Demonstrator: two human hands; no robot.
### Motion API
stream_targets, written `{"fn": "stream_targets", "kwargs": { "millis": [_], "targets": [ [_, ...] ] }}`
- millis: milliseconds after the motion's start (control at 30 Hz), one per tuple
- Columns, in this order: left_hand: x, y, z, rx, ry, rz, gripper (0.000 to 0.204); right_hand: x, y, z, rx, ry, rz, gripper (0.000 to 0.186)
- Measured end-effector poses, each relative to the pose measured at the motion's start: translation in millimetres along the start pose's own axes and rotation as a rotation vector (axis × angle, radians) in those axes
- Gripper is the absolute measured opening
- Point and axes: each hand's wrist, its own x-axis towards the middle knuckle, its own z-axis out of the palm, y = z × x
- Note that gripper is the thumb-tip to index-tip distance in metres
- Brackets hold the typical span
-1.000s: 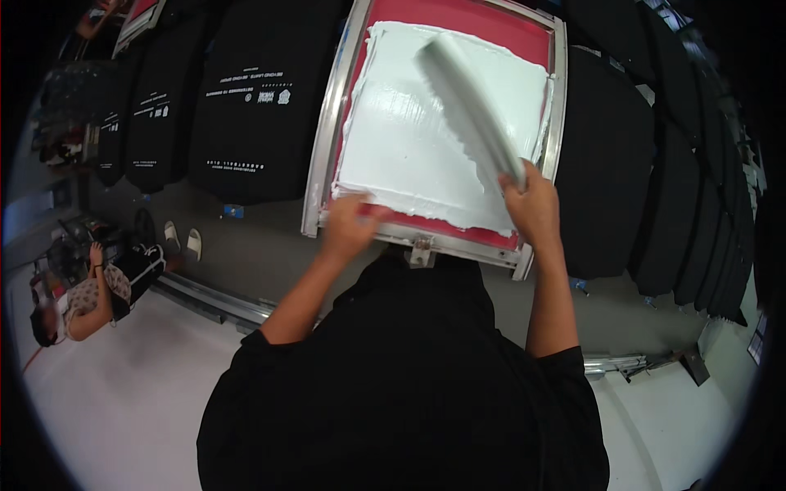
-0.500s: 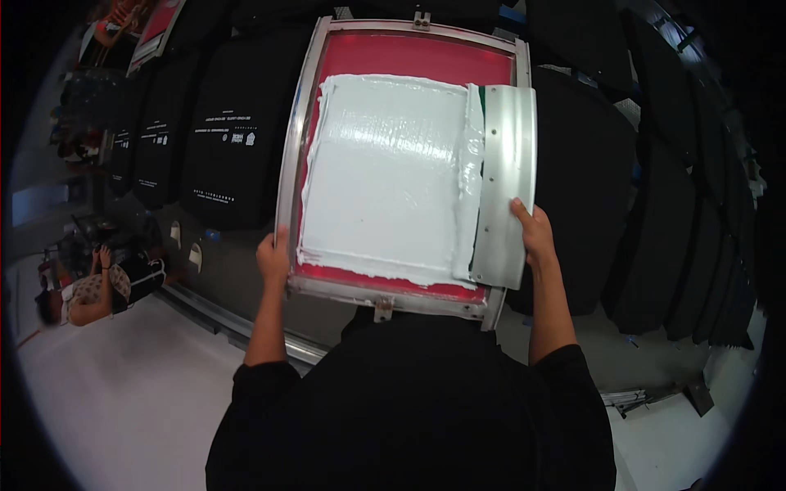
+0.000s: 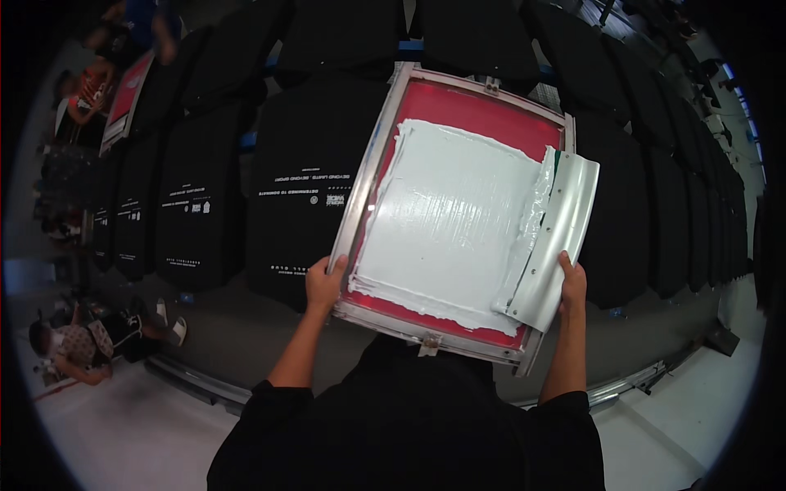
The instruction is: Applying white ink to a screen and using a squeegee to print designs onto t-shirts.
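Hands, screen frame and squeegee from above. The squeegee (image 3: 561, 237) lies immediately left of the right grip (image 3: 574, 286), the nearer hand; its long axis runs roughly parallel to the frame's side rails, most of its length reaching away beyond that grip. The right grip is closed about the squeegee's outer edge, thumb on top; whether its hidden fingers also clasp the frame cannot be told. The left grip (image 3: 326, 282) is closed on the near end of the screen frame's (image 3: 368, 188) left rail. Between the grips, white ink (image 3: 446, 229) covers much of the red mesh (image 3: 458, 106). Black garments (image 3: 618, 204) flank both grips; those left of the left grip bear white print (image 3: 332, 200). Farther left and nearer the wearer, another person (image 3: 82, 344) occupies the pale floor (image 3: 123, 425).
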Motion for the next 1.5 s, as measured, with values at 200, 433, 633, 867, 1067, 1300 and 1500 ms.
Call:
{"fn": "stream_targets", "kwargs": {
  "millis": [200,433,633,867,1067,1300,1500],
  "targets": [
    [-26,-21,2,0.138,0.192,-0.092,0.053,7,5,16,-0.040,-0.078,-0.041,0.052],
    [-62,-49,-13,-0.100,0.187,-0.109,0.050,-16,9,32,-0.034,-0.153,-0.079,0.052],
    [-78,-46,-2,0.091,0.170,0.022,0.052,-17,7,28,-0.040,-0.219,-0.092,0.053],
    [-179,-46,60,0.263,-0.112,0.332,0.026,-15,-56,63,-0.599,-0.390,-0.337,0.041],
    [-232,-63,146,-0.165,-0.273,0.097,0.031,21,-115,175,-1.165,-0.552,-0.761,0.038],
    [-235,-54,153,-0.367,-0.304,-0.182,0.024,38,-67,209,-1.419,-0.333,-1.390,0.025],
    [-237,-65,153,-0.439,-0.385,-0.284,0.020,-17,-41,153,-1.316,-0.475,-1.360,0.039]
  ]
}}
